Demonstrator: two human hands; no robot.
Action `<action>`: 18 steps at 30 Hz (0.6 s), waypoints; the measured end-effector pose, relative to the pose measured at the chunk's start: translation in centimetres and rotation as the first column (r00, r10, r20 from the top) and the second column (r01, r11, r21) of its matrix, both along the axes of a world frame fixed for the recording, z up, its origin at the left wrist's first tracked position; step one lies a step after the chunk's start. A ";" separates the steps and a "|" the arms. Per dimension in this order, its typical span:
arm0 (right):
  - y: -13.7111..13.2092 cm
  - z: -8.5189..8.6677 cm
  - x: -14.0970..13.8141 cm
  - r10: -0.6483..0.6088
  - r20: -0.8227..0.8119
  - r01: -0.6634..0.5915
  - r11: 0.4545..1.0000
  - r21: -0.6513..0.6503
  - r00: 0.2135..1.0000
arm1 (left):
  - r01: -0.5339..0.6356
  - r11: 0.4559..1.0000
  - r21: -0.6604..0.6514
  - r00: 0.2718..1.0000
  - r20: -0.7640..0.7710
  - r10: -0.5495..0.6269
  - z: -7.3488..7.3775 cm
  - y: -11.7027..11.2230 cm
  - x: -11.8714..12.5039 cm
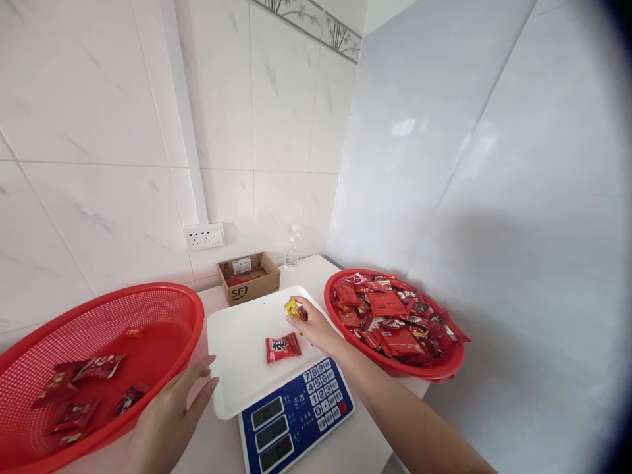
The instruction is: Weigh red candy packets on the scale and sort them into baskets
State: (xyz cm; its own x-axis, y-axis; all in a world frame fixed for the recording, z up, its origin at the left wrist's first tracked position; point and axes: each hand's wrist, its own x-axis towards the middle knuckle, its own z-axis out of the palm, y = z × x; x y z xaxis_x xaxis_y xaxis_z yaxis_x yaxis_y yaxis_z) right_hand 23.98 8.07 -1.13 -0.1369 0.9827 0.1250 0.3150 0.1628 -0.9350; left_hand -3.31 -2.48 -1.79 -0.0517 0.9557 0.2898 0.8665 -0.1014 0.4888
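My right hand (pixel 309 322) pinches a small yellow snack packet (pixel 295 308) above the white weighing tray of a digital scale (pixel 237 329). A red snack packet (pixel 283 347) with a large black character lies flat on that tray, just below my right hand. My left hand (pixel 180 408) is held with fingers apart at the tray's left edge, nothing in it. The scale's blue keypad panel (pixel 296 411) faces me, with three dark displays. Whether my left fingertips touch the tray, I cannot tell.
To the left stands a red mesh basket (pixel 190 329) with several red packets inside. Another red basket (pixel 330 289), heaped with packets, stands to the right against the wall. Behind the scale are a small cardboard box (pixel 257 288) and a clear plastic bottle (pixel 292 249).
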 end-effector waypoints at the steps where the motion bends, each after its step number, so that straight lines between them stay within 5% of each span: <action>1: 0.0 0.0 -0.1 0.004 -0.017 -0.005 1.000 -0.031 1.000 | -0.004 1.000 -0.003 1.000 0.000 0.004 0.0 0.0 0.1; 7: -0.6 0.2 0.0 0.117 -0.174 -0.151 0.968 -0.198 0.978 | -0.007 0.997 -0.074 1.000 -0.001 0.007 0.9 -0.5 0.7; 14: -0.5 0.3 0.8 -0.009 0.260 -0.008 0.998 0.064 0.966 | 0.025 0.991 -0.131 1.000 0.017 -0.023 1.1 -1.0 1.0; 18: -0.5 0.6 0.7 -0.005 0.371 -0.018 0.998 0.058 0.929 | 0.063 0.989 -0.136 0.998 0.019 -0.061 1.6 -1.4 1.1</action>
State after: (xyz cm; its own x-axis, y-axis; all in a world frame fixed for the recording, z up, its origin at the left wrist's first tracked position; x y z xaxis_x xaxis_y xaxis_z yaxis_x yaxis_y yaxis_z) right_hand 24.65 7.55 -0.57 -0.1910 0.9739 0.1226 0.6358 0.2180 -0.7404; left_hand -2.17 -3.91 -0.22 0.0058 0.9878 0.1556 0.8531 -0.0861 0.5146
